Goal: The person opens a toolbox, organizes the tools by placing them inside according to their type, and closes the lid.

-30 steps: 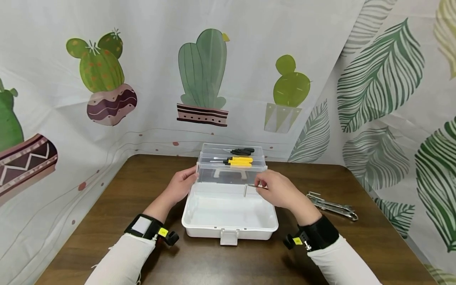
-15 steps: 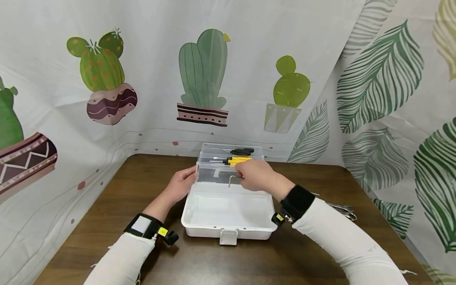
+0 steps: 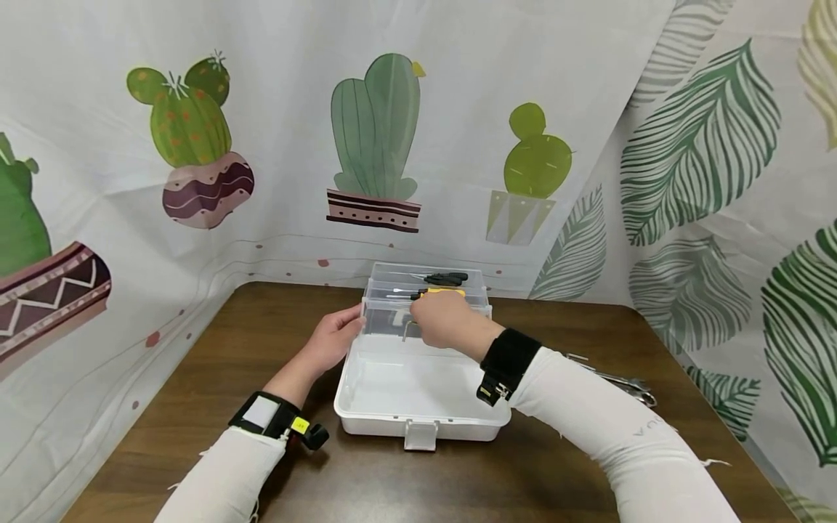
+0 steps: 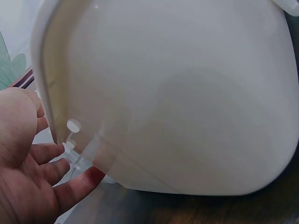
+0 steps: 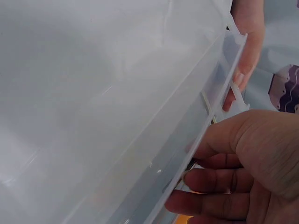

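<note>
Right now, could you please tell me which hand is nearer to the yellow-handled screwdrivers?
The right hand, which partly hides the yellow-handled screwdrivers in the head view; the left hand is farther away to their left, holding the clear trays.

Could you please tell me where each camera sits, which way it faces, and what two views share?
Head: worn on the head, facing forward and down at the box and table; left hand, right hand and white sleeves show.
Left wrist: worn there, facing the box close up; left hand shows at left.
Right wrist: worn there, facing the box and clear trays; right hand shows lower right, left hand beyond.
Head and right wrist share the box and both hands.
</note>
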{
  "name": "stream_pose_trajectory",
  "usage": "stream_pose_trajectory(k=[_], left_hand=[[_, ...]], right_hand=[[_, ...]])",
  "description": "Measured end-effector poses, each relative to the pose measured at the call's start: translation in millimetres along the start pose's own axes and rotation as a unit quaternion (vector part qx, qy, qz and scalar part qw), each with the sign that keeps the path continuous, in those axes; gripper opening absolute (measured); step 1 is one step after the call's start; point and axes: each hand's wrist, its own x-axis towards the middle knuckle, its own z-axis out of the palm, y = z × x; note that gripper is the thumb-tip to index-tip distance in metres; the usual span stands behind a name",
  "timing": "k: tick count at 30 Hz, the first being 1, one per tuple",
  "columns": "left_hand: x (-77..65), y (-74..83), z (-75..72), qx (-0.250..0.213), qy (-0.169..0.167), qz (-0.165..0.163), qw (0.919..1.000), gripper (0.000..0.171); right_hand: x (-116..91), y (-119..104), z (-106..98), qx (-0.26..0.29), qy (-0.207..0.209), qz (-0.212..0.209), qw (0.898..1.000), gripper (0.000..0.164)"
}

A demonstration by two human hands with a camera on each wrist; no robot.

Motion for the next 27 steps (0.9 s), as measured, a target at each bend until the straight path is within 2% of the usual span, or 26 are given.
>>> stream_pose_trajectory(k=[7, 14, 27], left_hand=[[-0.9, 3.1, 0.2, -0.001, 0.002, -0.001, 1.0000, 0.049], [-1.9, 3.7, 1.9, -0.005, 0.004, -0.001, 1.0000, 0.048], [-2.3, 5.1, 2.5, -0.003, 0.004, 0.002, 1.0000, 0.049]], right_hand=[[6, -8, -1, -0.039, -0.023, -0.003, 0.999, 0.016], [6, -13, -1, -0.048, -0.051, -0.006, 0.998, 0.015], [11, -17, -1, -0.071, -0.068, -0.003, 0.995, 0.014]])
